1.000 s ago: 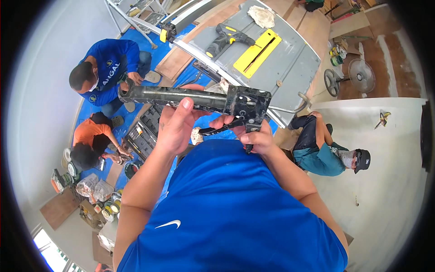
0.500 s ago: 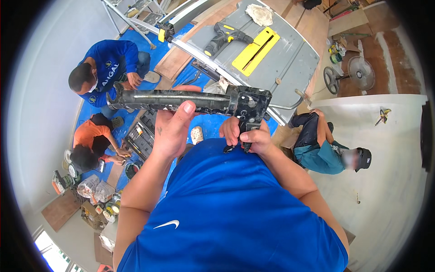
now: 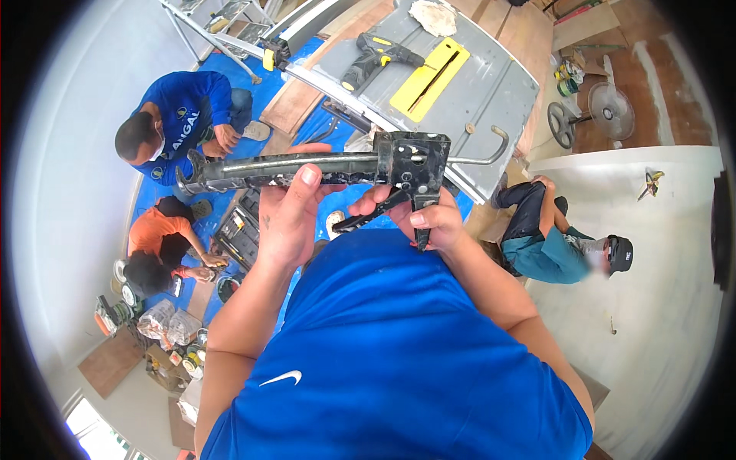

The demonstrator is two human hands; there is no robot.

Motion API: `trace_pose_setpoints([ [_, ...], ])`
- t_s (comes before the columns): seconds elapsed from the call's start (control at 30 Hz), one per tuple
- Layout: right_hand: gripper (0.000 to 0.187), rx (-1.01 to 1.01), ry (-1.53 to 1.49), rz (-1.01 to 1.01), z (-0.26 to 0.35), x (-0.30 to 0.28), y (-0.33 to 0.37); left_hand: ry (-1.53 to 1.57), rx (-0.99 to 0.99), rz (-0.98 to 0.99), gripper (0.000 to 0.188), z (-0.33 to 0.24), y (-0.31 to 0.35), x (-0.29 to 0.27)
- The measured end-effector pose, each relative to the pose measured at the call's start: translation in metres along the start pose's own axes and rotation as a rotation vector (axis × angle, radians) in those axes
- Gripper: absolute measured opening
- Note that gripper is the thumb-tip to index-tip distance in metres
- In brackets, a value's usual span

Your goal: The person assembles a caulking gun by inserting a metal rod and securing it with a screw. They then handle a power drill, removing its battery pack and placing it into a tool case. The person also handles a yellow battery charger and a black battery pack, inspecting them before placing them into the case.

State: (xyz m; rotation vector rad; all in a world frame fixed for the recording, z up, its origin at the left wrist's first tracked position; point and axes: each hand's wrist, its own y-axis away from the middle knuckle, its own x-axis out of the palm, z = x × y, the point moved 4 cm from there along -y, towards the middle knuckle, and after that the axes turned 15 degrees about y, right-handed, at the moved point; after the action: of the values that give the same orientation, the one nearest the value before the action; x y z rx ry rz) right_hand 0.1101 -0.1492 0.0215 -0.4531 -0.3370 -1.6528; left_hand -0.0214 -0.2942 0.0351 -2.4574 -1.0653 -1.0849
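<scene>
A worn black caulking gun [image 3: 349,169], spattered with pale residue, lies crosswise in front of my chest. Under its long barrel is my left hand [image 3: 285,215], closed around it with the thumb on the near side. My right hand [image 3: 441,222] grips the handle [image 3: 422,218] at the right end. The trigger [image 3: 372,215] slants out to the left, away from the handle, with right-hand fingers behind it. A bent metal rod [image 3: 493,153] sticks out past the gun's right end. I cannot see whether a cartridge is inside the barrel.
Beyond the gun stands a grey table saw [image 3: 491,92] carrying a black-and-yellow drill [image 3: 376,61] and a yellow insert plate [image 3: 429,80]. Two people crouch at left by an open tool case [image 3: 247,222]; a person in teal [image 3: 544,245] sits at right. A fan [image 3: 611,111] stands farther off.
The trigger has swung out to the left, away from the handle. The gun has shifted slightly left, and its right end has risen a little in view. Both hands keep their hold.
</scene>
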Motion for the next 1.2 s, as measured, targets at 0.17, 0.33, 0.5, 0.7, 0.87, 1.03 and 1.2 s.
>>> trace_pose_setpoints([
  [0.17, 0.048, 0.075, 0.069, 0.117, -0.014, -0.018, 0.008, -0.039, 0.027, 0.013, 0.056, -0.003, -0.001, 0.002],
  [0.33, 0.052, 0.032, 0.037, 0.029, -0.008, -0.008, 0.005, -0.018, 0.008, -0.008, 0.056, -0.005, -0.002, 0.003],
  [0.5, 0.058, -0.011, -0.036, -0.022, 0.007, 0.002, 0.002, -0.033, 0.028, 0.006, 0.058, -0.002, 0.000, 0.006],
  [0.7, 0.063, 0.089, 0.178, -0.106, 0.016, 0.000, 0.006, 0.069, -0.006, 0.014, 0.055, -0.006, 0.001, 0.004],
  [0.87, 0.049, -0.154, 0.810, -0.109, 0.033, -0.025, 0.003, 0.068, 0.047, 0.318, 0.077, -0.016, 0.005, 0.012],
  [1.03, 0.037, -0.289, 0.809, -0.146, 0.047, -0.028, -0.002, 0.016, 0.005, 0.461, 0.074, -0.012, 0.007, 0.007],
  [1.2, 0.047, -0.504, 0.929, -0.160, 0.062, -0.020, -0.004, 0.060, 0.015, 0.568, 0.065, -0.015, 0.009, 0.001],
])
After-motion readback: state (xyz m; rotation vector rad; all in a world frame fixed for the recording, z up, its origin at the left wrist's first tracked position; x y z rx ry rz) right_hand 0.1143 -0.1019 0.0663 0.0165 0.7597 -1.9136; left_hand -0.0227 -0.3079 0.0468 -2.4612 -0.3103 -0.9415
